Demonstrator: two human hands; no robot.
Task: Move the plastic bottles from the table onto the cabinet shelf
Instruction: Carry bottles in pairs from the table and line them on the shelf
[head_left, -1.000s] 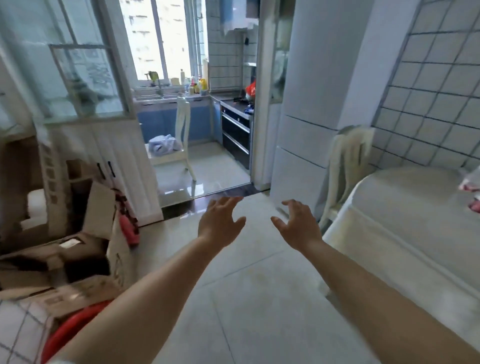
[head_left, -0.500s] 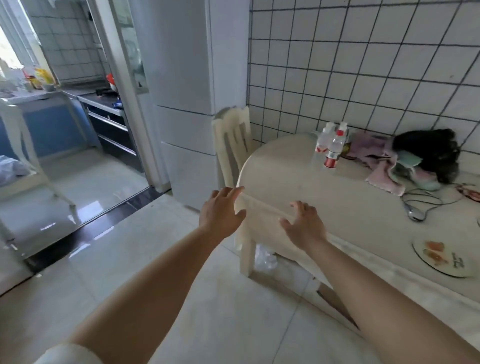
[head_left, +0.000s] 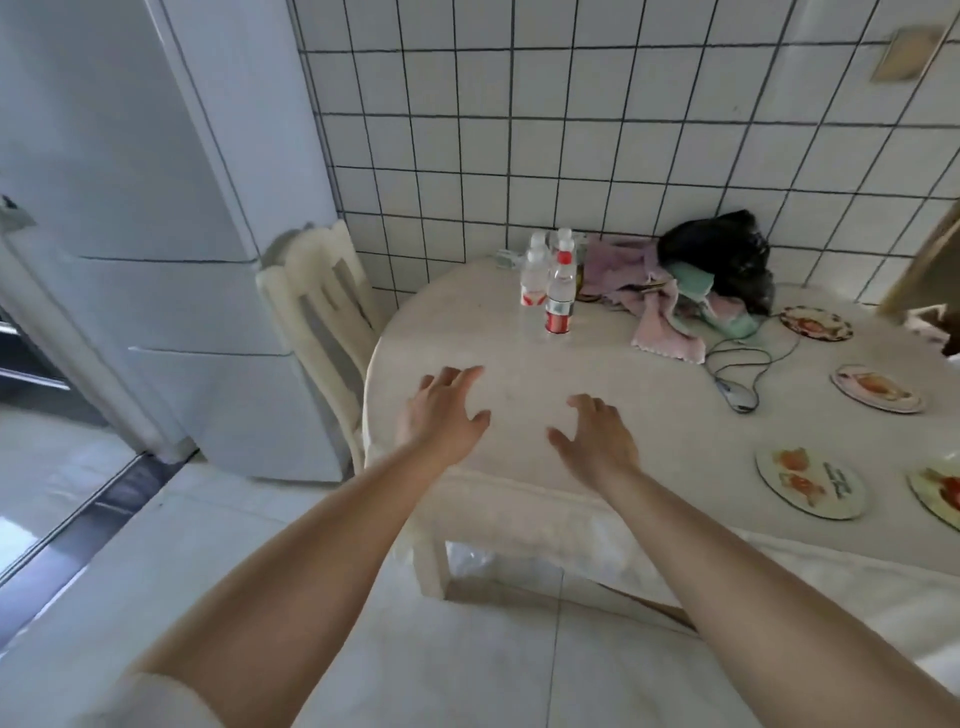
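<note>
Several clear plastic bottles stand close together near the far edge of the pale round table, by the tiled wall. The nearest bottle has a red cap and red label; a white-capped bottle stands just left of it, with others behind. My left hand and my right hand hover above the table's near part with fingers spread, both empty. The bottles are well beyond my fingertips. No cabinet shelf is in view.
A cream chair stands at the table's left, beside a white fridge. Pink cloths, a black bag, a wired mouse and several patterned plates lie on the table's right part.
The view swung right from the kitchen doorway to the table and came closer. Both hands now reach over the tabletop instead of hanging before its edge.
</note>
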